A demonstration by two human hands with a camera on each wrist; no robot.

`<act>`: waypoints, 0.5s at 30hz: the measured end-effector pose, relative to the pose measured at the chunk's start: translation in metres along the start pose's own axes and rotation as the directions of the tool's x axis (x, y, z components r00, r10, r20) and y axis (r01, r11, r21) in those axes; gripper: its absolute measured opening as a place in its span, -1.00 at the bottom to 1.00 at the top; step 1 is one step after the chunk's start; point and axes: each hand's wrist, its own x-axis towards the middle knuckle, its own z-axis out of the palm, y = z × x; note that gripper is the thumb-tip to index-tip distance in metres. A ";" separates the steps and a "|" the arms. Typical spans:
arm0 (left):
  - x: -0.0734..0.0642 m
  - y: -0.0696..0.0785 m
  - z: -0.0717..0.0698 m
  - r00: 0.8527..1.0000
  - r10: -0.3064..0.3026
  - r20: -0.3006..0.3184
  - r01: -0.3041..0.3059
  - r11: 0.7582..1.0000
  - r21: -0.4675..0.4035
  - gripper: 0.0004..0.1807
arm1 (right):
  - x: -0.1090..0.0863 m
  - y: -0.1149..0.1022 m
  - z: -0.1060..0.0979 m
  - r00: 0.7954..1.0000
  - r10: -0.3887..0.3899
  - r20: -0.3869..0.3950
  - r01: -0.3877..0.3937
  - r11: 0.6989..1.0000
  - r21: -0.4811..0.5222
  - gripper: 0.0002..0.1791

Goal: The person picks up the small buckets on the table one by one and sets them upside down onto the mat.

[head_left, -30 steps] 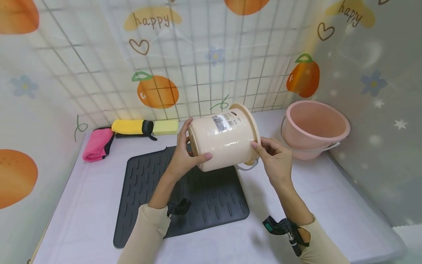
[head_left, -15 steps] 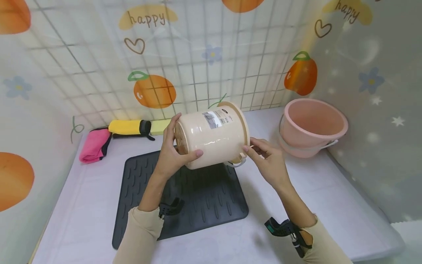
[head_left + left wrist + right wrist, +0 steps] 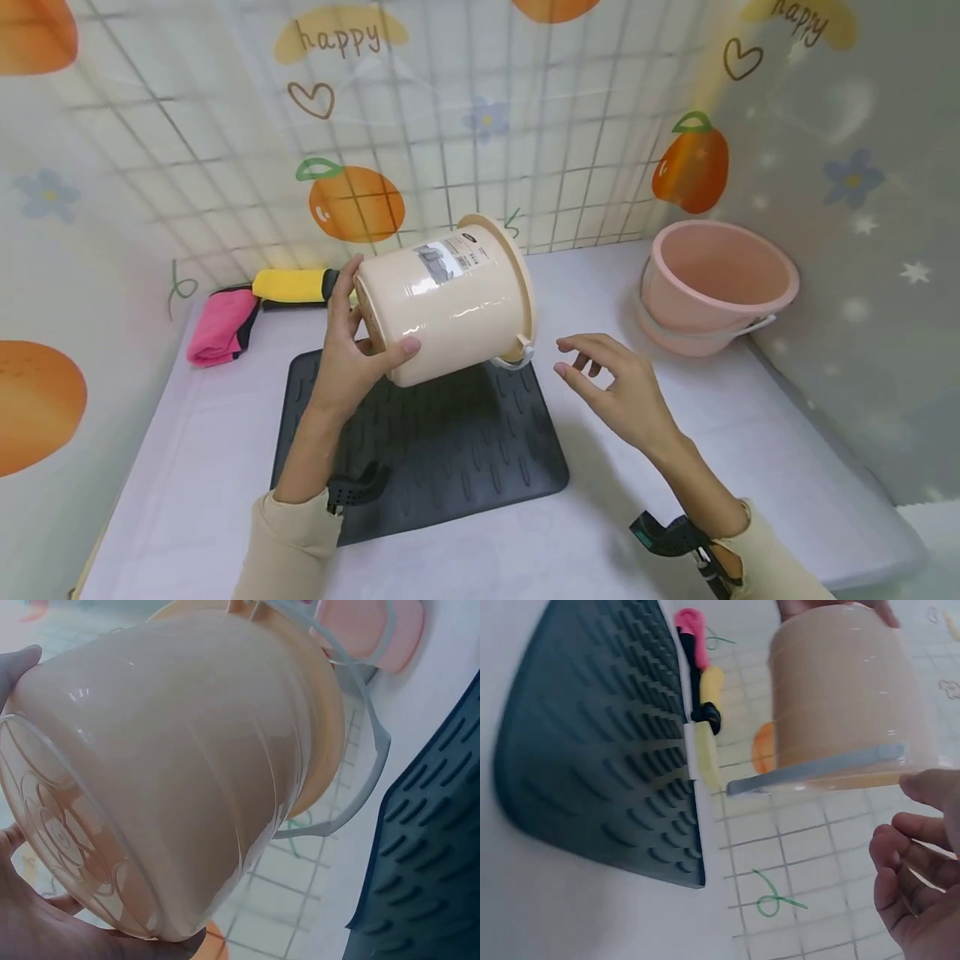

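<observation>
A cream bucket (image 3: 450, 308) is tipped on its side above the dark ridged mat (image 3: 465, 467), its rim turned to the right and a printed label on its upper side. My left hand (image 3: 348, 354) grips it at the base end, thumb on the near wall and fingers around the bottom. The patterned base and grey handle (image 3: 367, 750) show in the left wrist view. To the right of the rim, my right hand (image 3: 622, 387) is in the air with its fingers loosely bent, apart from the bucket and holding nothing.
A pink bucket (image 3: 675, 308) stands upright at the back right, near the curtain. Along the back left lie a folded pink cloth (image 3: 221, 327), a yellow roll (image 3: 288, 286) with a black end, and a pale yellow block (image 3: 706, 754).
The cream bucket has moved left in my left hand's grip. My right hand has let go of its rim and now stays apart from it on the right.
</observation>
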 end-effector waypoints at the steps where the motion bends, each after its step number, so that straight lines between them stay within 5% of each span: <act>1: -0.002 0.001 -0.002 1.000 0.001 -0.001 -0.001 1.000 -0.013 0.13 | -0.002 0.000 0.000 1.000 -0.009 0.017 0.010 1.000 -0.010 -0.69; 15: -0.021 0.016 -0.022 1.000 0.004 -0.012 -0.004 0.999 -0.042 0.13 | -0.030 0.000 0.009 0.987 0.001 0.159 0.005 0.999 -0.036 -0.65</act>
